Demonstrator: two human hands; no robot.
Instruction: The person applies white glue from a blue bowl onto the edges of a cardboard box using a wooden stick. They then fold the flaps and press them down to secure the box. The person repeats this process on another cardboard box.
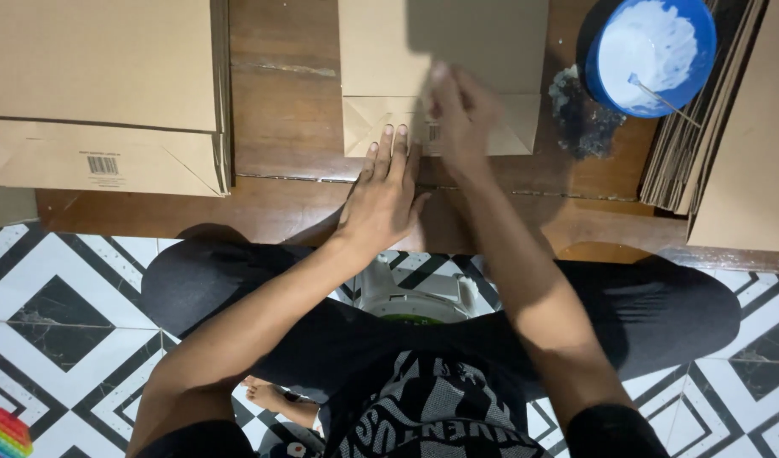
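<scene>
Pressing flat, the left hand [381, 197] lies palm down with its fingers spread and straight, their tips on the folded bottom flap of a brown paper bag [444, 51] that rests on the low wooden table [287, 119]. It clasps nothing; it only holds the paper down. Just beside it, on the far side, the right hand [461, 114] sits on the same flap, blurred, with fingers loosely bent; whether it pinches anything cannot be told.

Judging from how the bag lies, its bottom is already folded into the usual shape, with 2 slanted creases running into the corners and the flap turned over the body. The hands appear to be smoothing that flap down, so the fold looks close to finished, while the sealing may not yet be set. The paper is plain kraft brown, flat and unwrinkled, with a small printed patch near the right hand's fingers.

Right of the grip and a little beyond it stands a blue bowl [652, 55] of white paste with a thin stick in it, and past that a pile of flat brown sheets [711, 127]. Well to the left lies a stack of finished bags [101, 93]. Below the hands, patterned floor tiles [58, 288] show.
</scene>
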